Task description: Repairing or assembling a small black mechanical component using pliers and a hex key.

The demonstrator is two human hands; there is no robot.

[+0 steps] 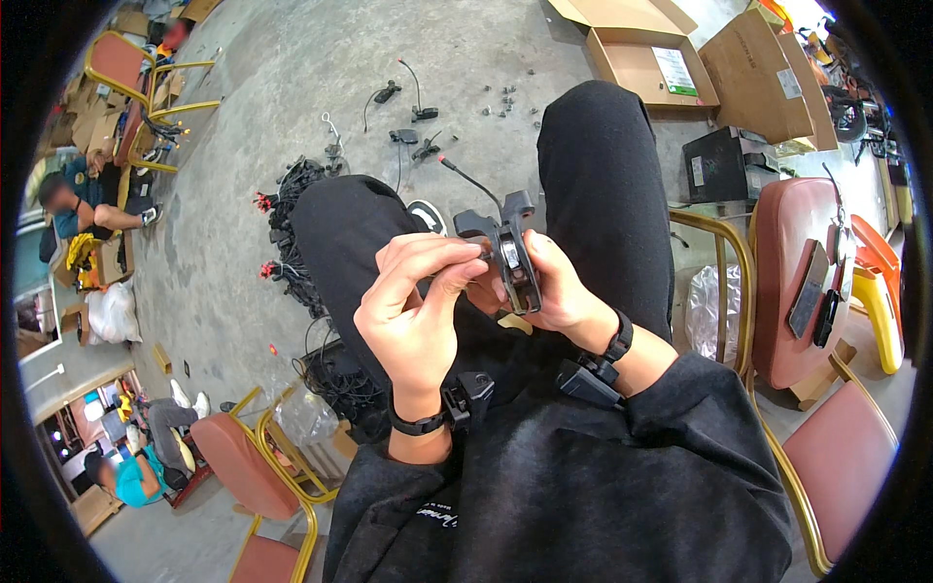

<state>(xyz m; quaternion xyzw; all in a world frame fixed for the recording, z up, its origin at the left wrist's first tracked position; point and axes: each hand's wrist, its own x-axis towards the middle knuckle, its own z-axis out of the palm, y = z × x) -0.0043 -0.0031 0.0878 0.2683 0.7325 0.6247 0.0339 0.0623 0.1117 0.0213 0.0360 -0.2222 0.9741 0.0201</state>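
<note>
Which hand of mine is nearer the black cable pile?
Left: your left hand is to the right of the cable pile; your right hand is farther right, gripping the black device.

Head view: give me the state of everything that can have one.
Black device: held, not set down
Left hand: fingertips pinched at the device's side
Right hand: gripping the device
Red-tipped cable: red end free
Flat cardboard box: open
Black cable pile: tangled
</note>
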